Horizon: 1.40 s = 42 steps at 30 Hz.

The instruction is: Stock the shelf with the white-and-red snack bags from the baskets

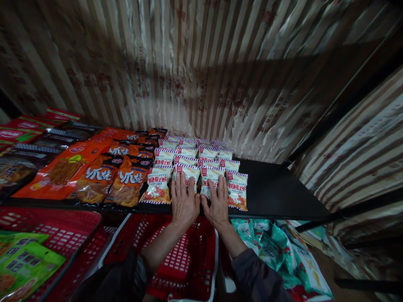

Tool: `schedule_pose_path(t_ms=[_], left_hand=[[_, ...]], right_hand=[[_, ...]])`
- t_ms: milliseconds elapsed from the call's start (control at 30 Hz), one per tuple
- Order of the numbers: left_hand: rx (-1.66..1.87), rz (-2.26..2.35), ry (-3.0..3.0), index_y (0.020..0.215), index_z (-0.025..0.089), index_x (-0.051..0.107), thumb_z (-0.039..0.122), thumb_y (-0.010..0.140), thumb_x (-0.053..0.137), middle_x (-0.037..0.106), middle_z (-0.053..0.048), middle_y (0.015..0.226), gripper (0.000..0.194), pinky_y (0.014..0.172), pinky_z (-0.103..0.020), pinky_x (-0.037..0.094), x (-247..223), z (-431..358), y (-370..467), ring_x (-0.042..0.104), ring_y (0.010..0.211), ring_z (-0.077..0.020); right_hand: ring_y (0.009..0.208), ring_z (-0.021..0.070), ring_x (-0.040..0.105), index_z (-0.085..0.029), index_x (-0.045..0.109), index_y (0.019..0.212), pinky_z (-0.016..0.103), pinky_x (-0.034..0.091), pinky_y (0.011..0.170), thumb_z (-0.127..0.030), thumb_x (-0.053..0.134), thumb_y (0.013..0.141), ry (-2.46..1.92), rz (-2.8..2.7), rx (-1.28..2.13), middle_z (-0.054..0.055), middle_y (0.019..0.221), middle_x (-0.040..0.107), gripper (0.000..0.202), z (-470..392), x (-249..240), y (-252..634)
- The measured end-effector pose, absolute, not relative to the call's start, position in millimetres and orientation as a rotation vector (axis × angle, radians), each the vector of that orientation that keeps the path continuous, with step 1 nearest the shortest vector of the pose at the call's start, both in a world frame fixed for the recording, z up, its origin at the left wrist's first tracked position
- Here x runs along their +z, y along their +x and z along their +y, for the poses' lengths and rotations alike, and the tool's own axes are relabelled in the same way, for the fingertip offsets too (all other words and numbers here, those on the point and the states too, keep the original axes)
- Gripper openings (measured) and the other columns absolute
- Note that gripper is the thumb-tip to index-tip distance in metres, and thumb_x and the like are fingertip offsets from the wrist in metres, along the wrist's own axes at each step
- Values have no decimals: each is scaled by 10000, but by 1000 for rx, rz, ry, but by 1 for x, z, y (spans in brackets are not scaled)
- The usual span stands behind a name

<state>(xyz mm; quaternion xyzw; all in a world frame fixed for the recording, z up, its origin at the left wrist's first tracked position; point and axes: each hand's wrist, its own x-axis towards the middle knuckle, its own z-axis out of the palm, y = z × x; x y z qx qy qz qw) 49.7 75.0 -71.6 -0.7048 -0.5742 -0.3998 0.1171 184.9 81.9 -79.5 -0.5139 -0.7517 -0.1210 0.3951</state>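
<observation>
Crinkly striped sheeting (189,63) hangs behind this black shelf (277,193). Left hand (185,203) and right hand (217,205) both lie flat, fingers loosely spread, on the front row of white snack bags (208,171), covering bits of the 鱿鱼爱上虾 print. Orange 爪烧 packs (97,174) crowd the left, red basket (189,268) below.

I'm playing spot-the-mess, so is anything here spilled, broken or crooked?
I can't see any spills or rips. The teal bags below the black shelf lie in a jumbled heap, messy next to the neat rows of white squid-and-shrimp snack bags. The striped sheet behind looks wrinkled too.
</observation>
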Motion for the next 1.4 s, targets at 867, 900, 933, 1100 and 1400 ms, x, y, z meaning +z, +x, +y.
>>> schedule_pose_path(t_ms=[867,900,933,1100,1400], left_hand=[[-1078,-1851,-2005,1414,105,378,228,862,581,158,-246,1583,601,1124,-547,315,-73,75,58,72,1485,-342],[-1090,-1851,-2011,1416,106,373,236,858,587,140,-242,1588,611,1135,-549,299,-73,74,58,62,1486,-338],[-1101,-1852,-2017,1416,108,370,245,857,588,125,-236,1592,616,1144,-551,283,-73,74,59,53,1487,-335],[-1164,-1821,-2033,1400,105,371,256,867,555,88,-224,1603,584,1162,-558,251,-70,71,57,-5,1490,-314],[-1203,-1737,-2055,1382,102,374,218,852,535,98,-223,1604,566,1167,-574,229,-70,68,54,-20,1492,-313]], right_hand=[[1479,355,135,-255,238,1515,626,334,1084,-301,520,919,-1271,-1922,-328,128,1627,89,661,84,-85,192],[1476,353,146,-257,236,1516,623,336,1083,-309,519,922,-1274,-1932,-323,130,1625,101,660,85,-85,193],[1475,352,150,-260,232,1517,621,334,1084,-314,518,924,-1273,-1939,-323,130,1624,105,661,85,-85,194],[1474,356,153,-270,193,1529,623,325,1088,-320,527,927,-1232,-1939,-366,129,1626,97,690,83,-88,197],[1478,373,121,-291,150,1536,647,320,1081,-347,521,938,-1240,-1955,-413,121,1632,59,706,78,-88,201]])
